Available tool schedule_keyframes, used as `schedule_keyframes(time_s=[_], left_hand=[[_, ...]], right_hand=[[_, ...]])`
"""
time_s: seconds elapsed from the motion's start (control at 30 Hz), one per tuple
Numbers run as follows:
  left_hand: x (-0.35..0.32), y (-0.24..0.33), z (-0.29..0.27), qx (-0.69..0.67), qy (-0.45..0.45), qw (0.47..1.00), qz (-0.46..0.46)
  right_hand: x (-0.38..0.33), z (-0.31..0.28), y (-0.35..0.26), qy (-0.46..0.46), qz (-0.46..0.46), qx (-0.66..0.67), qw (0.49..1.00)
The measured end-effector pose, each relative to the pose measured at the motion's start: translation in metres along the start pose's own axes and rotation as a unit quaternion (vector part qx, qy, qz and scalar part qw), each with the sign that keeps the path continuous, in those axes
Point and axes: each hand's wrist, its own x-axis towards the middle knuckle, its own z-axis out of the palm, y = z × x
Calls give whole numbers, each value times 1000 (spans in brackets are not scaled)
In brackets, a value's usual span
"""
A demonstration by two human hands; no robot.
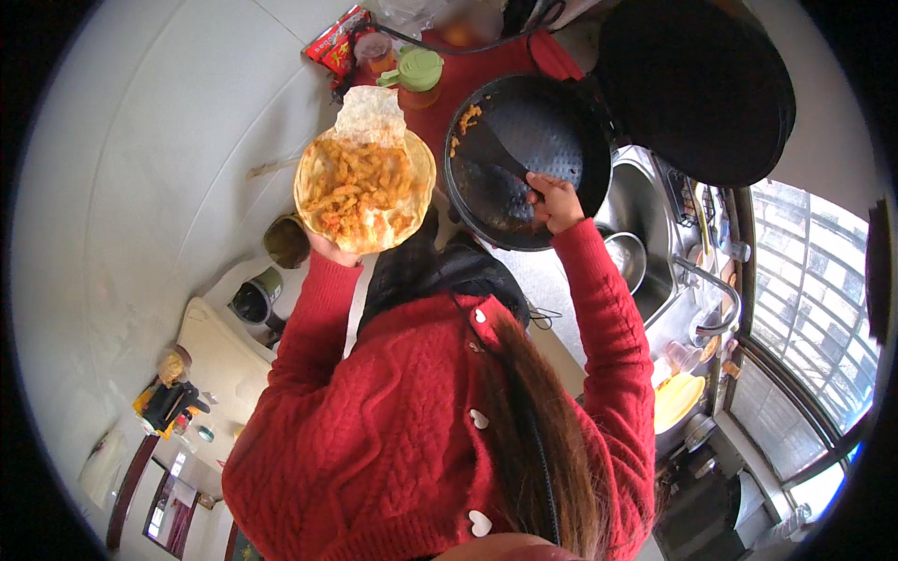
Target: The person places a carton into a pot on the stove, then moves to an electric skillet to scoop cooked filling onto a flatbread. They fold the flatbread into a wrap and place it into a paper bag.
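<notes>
My left hand (335,249) holds up a round flatbread (426,173) from below, its fingers mostly hidden underneath. Orange-brown cooked food pieces (360,187) are heaped over it, and a paler torn piece of flatbread (370,114) sticks out at the far edge. I cannot tell whether a plate lies beneath. In my right hand (557,202) is the handle of a dark spatula (496,150), its blade down inside a black pan (561,122). A few orange food bits (468,119) cling to the pan's left side, near the blade.
The pan's round black lid (697,93) stands open at the far right. A steel sink (659,234) with a metal bowl (625,260) and a faucet (716,309) lies to the right. Behind the flatbread stand a green-lidded jar (418,73) and a red packet (337,42).
</notes>
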Motion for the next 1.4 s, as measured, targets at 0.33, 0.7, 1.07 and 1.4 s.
schedule_keyframes(time_s=[0.33,0.7,1.07,1.4], left_hand=[[3,4,0,-85,-64,993,-54],[12,9,9,-30,-55,993,-99],[28,-50,57,-64,-152,968,-188],[35,-94,66,-64,-132,960,-238]], right_hand=[[9,-10,6,-80,-3,3,997],[-61,-7,-15,-52,-53,-19,997],[-194,20,-90,2,-119,-236,965],[-244,47,-100,124,-245,-477,835]])
